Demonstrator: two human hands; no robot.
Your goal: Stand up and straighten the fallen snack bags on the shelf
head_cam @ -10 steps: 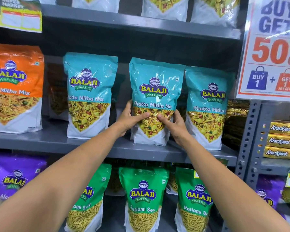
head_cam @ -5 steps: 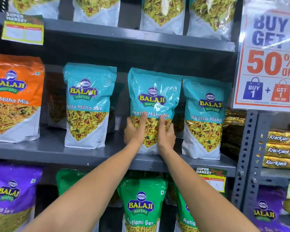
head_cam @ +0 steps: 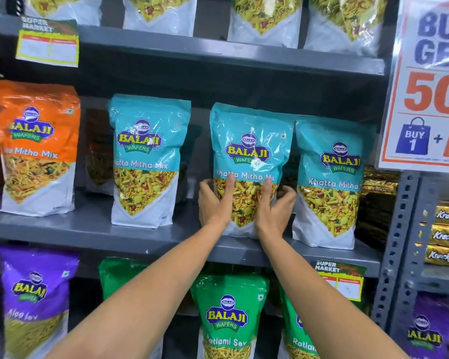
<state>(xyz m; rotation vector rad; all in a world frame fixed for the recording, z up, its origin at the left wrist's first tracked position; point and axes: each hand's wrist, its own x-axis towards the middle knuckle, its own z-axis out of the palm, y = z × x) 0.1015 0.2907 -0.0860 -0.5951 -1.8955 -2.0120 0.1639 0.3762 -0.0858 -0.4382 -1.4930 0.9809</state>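
Observation:
A teal Khatta Mitha Mix bag [head_cam: 250, 149] stands upright on the grey middle shelf [head_cam: 88, 229]. My left hand [head_cam: 214, 203] clasps its lower left edge, thumb across the front. My right hand [head_cam: 275, 206] clasps its lower right edge, fingers curled behind the side. A second teal bag [head_cam: 147, 156] stands upright to the left, with a gap between. A third teal bag [head_cam: 329, 177] stands right beside the held one, almost touching. An orange Mitha Mix bag [head_cam: 38, 146] stands at the far left.
Green Ratlami Sev bags [head_cam: 228, 317] and purple Aloo Sev bags [head_cam: 34, 301] stand on the shelf below. More bags line the top shelf [head_cam: 218, 50]. A promo sign [head_cam: 430, 84] hangs at right over a perforated upright [head_cam: 397, 244], with gold Krackjack packs [head_cam: 446, 237] beyond.
Both hands slid from the front of the teal bag out to its two sides. The bag stands slightly more square to the shelf edge. The camera view tilted up a little.

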